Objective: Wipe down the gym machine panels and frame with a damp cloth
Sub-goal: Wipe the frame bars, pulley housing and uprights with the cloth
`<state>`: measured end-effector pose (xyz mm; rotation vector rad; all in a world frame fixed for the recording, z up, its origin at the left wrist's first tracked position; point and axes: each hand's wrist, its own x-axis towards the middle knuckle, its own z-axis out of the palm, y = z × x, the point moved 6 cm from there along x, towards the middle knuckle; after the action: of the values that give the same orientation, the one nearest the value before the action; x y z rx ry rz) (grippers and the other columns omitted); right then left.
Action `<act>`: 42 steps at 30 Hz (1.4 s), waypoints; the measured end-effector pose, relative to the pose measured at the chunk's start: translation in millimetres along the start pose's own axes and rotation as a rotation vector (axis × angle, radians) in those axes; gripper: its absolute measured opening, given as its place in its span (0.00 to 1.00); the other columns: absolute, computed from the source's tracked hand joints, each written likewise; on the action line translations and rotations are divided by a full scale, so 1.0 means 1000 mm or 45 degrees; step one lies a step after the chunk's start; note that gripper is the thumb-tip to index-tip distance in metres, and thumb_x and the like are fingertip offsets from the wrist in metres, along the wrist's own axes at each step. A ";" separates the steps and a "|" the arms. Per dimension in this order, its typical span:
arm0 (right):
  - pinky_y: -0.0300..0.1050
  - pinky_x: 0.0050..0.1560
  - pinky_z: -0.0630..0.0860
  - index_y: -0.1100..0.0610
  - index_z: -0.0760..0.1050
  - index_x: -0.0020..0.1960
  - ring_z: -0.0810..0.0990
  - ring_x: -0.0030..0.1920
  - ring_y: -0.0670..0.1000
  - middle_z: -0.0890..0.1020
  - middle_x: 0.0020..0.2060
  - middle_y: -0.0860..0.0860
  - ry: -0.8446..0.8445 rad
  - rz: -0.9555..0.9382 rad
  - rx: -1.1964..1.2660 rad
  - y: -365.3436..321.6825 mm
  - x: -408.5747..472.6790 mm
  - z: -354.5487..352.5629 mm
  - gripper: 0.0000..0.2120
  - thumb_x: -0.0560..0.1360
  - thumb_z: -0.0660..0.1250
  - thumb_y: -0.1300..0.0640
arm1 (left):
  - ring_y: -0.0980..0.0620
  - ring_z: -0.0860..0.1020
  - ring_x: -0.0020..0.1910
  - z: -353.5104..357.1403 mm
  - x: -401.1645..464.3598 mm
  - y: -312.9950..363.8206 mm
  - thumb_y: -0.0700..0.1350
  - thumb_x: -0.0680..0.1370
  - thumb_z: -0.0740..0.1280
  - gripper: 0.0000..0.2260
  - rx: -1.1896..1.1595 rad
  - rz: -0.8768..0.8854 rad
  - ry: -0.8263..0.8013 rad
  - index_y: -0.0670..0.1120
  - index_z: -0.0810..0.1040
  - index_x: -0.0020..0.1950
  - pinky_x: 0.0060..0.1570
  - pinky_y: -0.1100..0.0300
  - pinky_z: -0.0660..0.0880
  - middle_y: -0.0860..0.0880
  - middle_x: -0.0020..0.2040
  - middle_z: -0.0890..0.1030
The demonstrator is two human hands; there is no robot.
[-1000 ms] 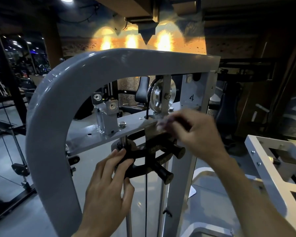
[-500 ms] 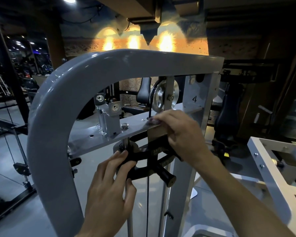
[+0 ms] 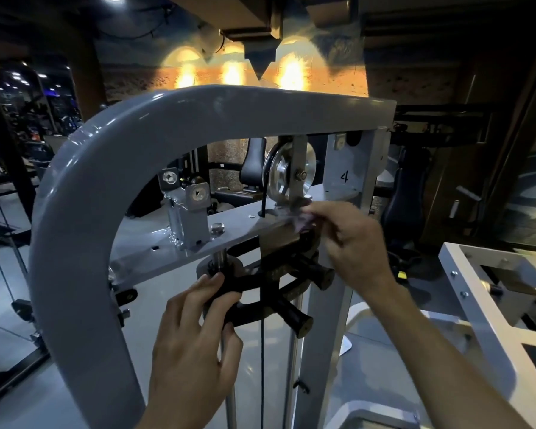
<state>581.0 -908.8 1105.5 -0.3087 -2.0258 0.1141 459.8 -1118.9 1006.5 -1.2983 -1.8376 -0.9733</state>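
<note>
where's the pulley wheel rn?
Head view, upper centre-right: the pulley wheel sits under the grey frame arch, left of the painted "4", just above the right hand.

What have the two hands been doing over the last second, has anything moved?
The right hand slid along the grey crossplate towards the pulley, rubbing with something small and blurred at its fingertips. The left hand kept holding the black handle piece, and the frame stayed put.
</note>
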 end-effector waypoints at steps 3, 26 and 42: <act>0.44 0.56 0.82 0.47 0.82 0.58 0.81 0.50 0.36 0.82 0.50 0.35 0.183 0.225 0.018 0.045 0.010 -0.022 0.15 0.78 0.70 0.65 | 0.44 0.72 0.66 0.001 0.000 -0.001 0.45 0.75 0.63 0.17 -0.007 0.008 -0.006 0.46 0.84 0.60 0.66 0.56 0.69 0.47 0.67 0.77; 0.33 0.54 0.79 0.48 0.82 0.57 0.83 0.53 0.41 0.85 0.52 0.44 0.211 0.720 0.540 0.069 -0.057 0.034 0.15 0.80 0.68 0.67 | 0.45 0.67 0.70 0.004 -0.001 0.000 0.42 0.72 0.69 0.18 -0.049 -0.125 -0.133 0.48 0.82 0.62 0.61 0.49 0.73 0.50 0.68 0.72; 0.35 0.49 0.80 0.57 0.83 0.56 0.83 0.50 0.44 0.84 0.49 0.50 0.306 0.931 0.577 0.045 -0.128 0.062 0.11 0.77 0.70 0.68 | 0.45 0.66 0.71 0.004 -0.004 0.000 0.42 0.72 0.69 0.19 -0.087 -0.147 -0.180 0.48 0.81 0.63 0.65 0.53 0.68 0.50 0.70 0.69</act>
<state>588.3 -896.5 957.2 -0.7178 -1.5104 0.9268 460.3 -1117.4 1000.8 -1.3442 -2.0217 -1.0363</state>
